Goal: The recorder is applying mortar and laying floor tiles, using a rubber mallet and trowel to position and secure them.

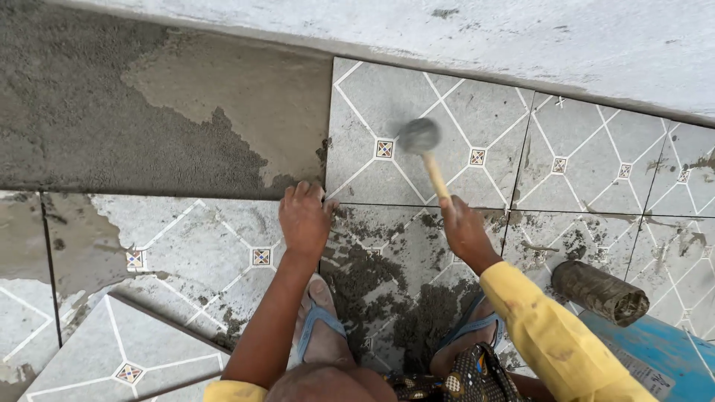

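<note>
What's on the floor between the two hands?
Wet grey mortar smeared on the tiles, between the left hand and right hand. Head view.

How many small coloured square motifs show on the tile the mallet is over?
2. One motif sits left of the blurred mallet head, the other motif right of its handle. The right hand may hide more lower down.
</note>
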